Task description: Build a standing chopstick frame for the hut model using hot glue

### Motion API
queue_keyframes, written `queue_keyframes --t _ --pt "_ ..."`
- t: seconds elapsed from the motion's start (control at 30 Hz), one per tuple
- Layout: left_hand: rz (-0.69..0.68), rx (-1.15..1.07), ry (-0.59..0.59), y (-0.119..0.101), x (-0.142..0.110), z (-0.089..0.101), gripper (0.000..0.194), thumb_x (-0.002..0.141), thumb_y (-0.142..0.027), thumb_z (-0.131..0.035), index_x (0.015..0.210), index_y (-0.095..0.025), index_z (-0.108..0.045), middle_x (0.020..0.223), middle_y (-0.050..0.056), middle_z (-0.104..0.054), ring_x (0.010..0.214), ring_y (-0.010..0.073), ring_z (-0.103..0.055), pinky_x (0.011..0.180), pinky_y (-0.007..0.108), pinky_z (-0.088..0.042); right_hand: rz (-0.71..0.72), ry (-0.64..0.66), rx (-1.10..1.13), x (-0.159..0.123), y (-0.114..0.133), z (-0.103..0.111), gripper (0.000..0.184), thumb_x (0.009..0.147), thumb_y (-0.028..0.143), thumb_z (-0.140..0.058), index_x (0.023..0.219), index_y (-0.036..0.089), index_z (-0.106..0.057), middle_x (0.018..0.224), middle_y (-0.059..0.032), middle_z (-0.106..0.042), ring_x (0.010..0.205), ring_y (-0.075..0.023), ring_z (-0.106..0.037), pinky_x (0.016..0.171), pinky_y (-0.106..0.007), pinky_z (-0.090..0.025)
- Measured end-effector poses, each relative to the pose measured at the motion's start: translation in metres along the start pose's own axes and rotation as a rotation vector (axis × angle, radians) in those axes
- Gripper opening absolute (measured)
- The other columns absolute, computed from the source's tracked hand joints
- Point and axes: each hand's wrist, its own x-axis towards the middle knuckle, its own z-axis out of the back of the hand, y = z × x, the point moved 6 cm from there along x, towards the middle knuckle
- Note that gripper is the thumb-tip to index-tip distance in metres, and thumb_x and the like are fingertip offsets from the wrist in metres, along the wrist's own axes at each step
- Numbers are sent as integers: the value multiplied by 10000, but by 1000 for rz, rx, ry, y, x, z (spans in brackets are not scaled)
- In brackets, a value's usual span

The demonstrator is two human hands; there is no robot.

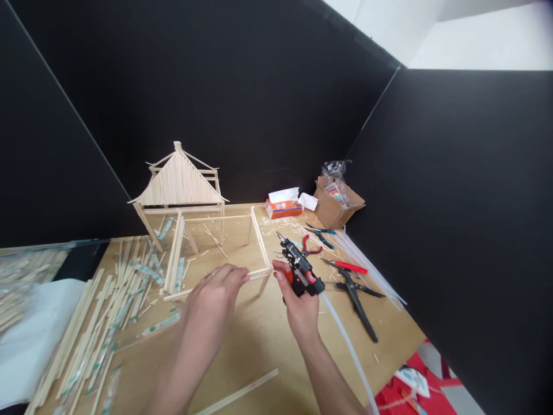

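My right hand (298,308) is wrapped round a black hot glue gun (300,265), its nozzle tilted up and away to the left. A long white glue stick (345,334) trails from the gun's back end. My left hand (220,291) pinches the near top bar of an open wooden stick frame (259,242), close to its right front corner. The frame stands upright on thin legs. Behind it rises a model house (179,178) of the same sticks, with a slatted, curved roof face.
Loose sticks (93,323) and plastic wrappers cover the left of the table. On the right lie black cutters (356,300), a red-handled knife (349,267), red pliers (310,246) and blue pliers (322,233). A tissue pack (285,207) and cardboard box (334,207) stand at the back.
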Motion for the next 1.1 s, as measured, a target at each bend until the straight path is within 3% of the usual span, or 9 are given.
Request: queue_keyframes --t 0.37,0.73,1.1 --pt "-27 -21 -25 0 2 1 225 953 -220 -419 915 -184 -638 884 48 -701 784 187 -666 710 282 -508 -9 -27 -7 2 -7 -5 215 810 341 -677 936 166 -674 944 -87 -732 877 -214 -686 805 -376 -567" --pt "-55 -47 -69 0 1 0 198 948 -207 -445 920 -166 -637 877 54 -696 785 194 -658 708 294 -497 -12 -56 -12 3 -10 -4 168 807 298 -659 911 165 -659 908 -75 -731 850 -202 -688 775 -336 -570" --pt "0 -87 -19 2 -1 -4 140 928 -182 -497 950 -178 -636 895 45 -682 813 198 -634 744 306 -473 21 -62 -82 4 -5 -4 162 800 300 -653 887 164 -668 886 -83 -733 832 -210 -692 807 -365 -563"
